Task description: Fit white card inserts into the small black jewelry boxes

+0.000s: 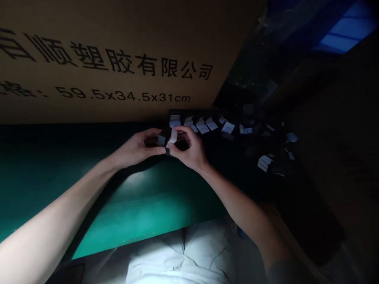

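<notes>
Over a dozen small dark pieces tagged with white paper (pixel 207 126) are lying loose toward the far right of the green bench (pixel 142 205), while the left hand (pixel 137 148) and right hand (pixel 189 149) are pinching one such piece (pixel 172 137) between them near the bench's far edge.

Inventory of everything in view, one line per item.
carton: 1, brown with black print, top left
green mat: 1, green, below the hands
paper slips: over a dozen, white, scattered right of the hands
dark surface: 1, black, under and right of the slips
blue patch: 1, blue, top right corner, unclear what it is
clothing: 1 area, pale, bottom centre
block: 1, dark with white paper on it, between the hands
left hand: 1, bare, pinching the block
right hand: 1, bare, pinching the block
</notes>
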{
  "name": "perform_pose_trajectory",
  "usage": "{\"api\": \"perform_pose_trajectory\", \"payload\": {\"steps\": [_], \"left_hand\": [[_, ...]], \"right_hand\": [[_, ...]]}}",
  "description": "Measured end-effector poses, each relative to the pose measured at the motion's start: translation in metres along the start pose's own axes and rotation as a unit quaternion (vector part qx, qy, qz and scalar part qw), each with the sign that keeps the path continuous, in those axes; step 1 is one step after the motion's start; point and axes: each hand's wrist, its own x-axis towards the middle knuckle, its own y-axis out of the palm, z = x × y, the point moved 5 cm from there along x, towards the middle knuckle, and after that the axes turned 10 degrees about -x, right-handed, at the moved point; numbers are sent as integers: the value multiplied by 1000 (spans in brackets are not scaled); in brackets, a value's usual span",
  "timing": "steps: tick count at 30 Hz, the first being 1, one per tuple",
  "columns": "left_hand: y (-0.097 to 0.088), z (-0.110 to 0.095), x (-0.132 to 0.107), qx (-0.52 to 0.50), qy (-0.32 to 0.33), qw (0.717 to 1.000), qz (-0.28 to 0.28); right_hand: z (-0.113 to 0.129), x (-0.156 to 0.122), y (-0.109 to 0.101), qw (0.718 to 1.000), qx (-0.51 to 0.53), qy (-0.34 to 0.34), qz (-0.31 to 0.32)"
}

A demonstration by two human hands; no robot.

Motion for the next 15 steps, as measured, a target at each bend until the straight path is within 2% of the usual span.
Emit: {"api": "perform_pose_trajectory", "payload": {"steps": [6, 15], "left_hand": [[4, -6, -2, 14, -8, 1000, 2], [6, -6, -2, 9, 6, 1000, -13]], "right_hand": [[8, 0, -4, 996, -44, -70, -25], [9, -1, -1, 994, -82, -74, -16]]}}
